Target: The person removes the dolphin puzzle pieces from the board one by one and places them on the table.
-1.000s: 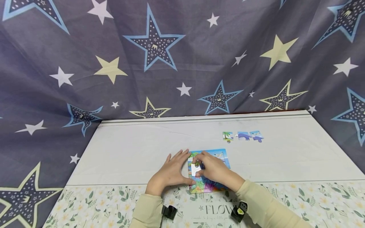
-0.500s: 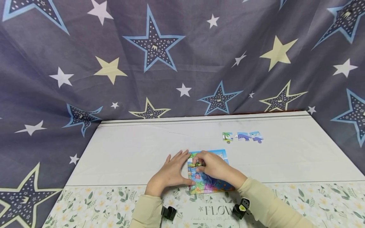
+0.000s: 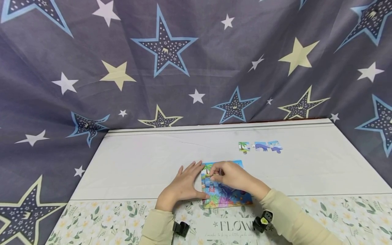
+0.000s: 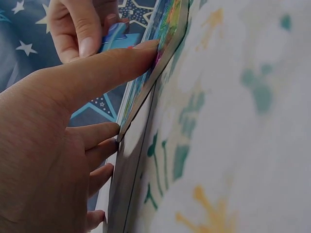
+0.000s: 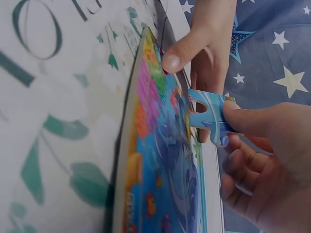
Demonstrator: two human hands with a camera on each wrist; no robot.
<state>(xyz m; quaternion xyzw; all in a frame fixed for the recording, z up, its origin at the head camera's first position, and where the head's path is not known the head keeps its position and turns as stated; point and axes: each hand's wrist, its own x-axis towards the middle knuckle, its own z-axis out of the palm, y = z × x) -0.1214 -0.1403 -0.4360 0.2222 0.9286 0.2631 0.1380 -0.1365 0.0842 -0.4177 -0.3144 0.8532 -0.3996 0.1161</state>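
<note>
A colourful sea-scene jigsaw puzzle board lies flat near the front of the table. My left hand is spread at its left side, and in the left wrist view the thumb presses on the board's edge. Over the board's left part, my right hand pinches a blue puzzle piece between thumb and fingers. In the right wrist view this piece has a rounded notch and a knob and stands tilted off the board. My right hand hides the board's upper right part in the head view.
Several loose things lie behind the board: a palm-tree puzzle piece, a purple-and-blue puzzle piece and another puzzle piece to its right. A floral cloth covers the table front. A star-patterned curtain hangs behind.
My right hand has shifted slightly right with the puzzle piece. A white patch by its fingertips a second ago no longer shows; blue puzzle picture shows there. My left hand has stayed put.
</note>
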